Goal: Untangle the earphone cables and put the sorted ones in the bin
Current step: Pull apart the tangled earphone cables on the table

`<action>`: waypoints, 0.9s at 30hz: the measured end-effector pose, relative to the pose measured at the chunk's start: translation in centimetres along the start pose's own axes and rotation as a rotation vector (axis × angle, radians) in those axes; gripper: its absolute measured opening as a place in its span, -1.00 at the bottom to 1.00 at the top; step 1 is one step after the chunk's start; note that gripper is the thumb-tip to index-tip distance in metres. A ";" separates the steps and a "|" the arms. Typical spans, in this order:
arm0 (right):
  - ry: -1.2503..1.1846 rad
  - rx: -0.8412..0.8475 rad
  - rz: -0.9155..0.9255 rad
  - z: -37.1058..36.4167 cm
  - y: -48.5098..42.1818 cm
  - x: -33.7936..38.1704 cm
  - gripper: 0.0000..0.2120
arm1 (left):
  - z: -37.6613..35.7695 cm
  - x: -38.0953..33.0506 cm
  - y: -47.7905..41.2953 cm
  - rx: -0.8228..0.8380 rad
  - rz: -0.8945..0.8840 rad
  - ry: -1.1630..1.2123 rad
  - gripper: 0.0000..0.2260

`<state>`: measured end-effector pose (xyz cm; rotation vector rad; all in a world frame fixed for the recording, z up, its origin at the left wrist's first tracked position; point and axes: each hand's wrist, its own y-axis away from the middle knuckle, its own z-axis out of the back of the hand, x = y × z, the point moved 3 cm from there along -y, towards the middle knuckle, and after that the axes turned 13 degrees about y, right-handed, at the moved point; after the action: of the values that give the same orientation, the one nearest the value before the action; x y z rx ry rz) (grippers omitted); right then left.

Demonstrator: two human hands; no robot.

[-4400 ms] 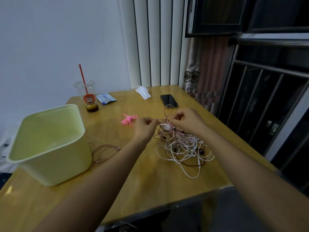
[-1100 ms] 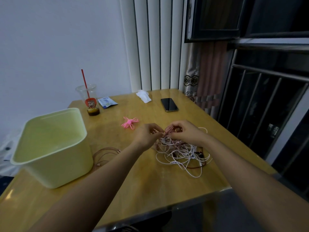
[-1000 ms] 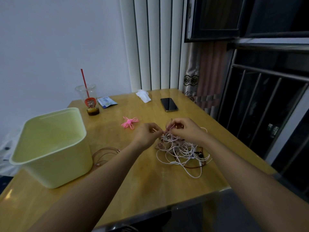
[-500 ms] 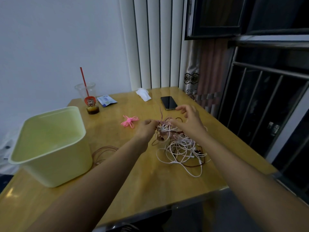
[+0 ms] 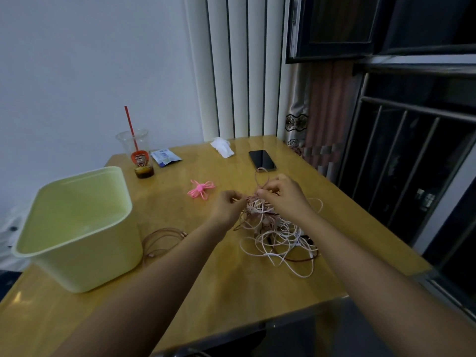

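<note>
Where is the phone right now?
In the head view, the phone lies flat at the far right of the table, just right of the crumpled tissue and beyond the right hand.

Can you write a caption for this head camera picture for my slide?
Left hand and right hand pinch a tangled pile of earphone cables on the wooden table, pale green bin nearby.

A glossy, varnished wooden table (image 5: 257, 284) fills the middle of the frame, catching dull reflections. At left sits a smooth, matt plastic bin (image 5: 103, 253); at centre lie thin, smooth-coated cables (image 5: 278, 233). Farther up are a clear plastic cup (image 5: 132, 143), a shiny glass-faced phone (image 5: 262, 159), a crumpled paper tissue (image 5: 222, 147) and a cloth curtain (image 5: 327, 112).
</note>
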<state>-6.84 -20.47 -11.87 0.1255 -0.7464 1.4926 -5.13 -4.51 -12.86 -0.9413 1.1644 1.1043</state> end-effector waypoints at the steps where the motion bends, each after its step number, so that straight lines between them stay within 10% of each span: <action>1: 0.040 -0.019 -0.034 0.1 -0.3 -0.2 -0.86 | 0.3 0.0 -0.1 -0.025 -0.006 -0.006 -0.88; 12: -0.138 0.136 -0.096 0.9 -0.1 0.6 -0.66 | 0.5 0.5 -0.1 0.037 -0.030 -0.282 -0.87; 27: -0.813 0.181 -0.207 0.8 -0.6 0.3 -0.69 | -0.9 -0.5 0.3 0.120 0.046 0.028 -0.91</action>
<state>-6.64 -20.67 -10.88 0.9593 -1.1914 1.2888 -5.66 -5.37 -12.56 -0.8431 1.2668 1.0490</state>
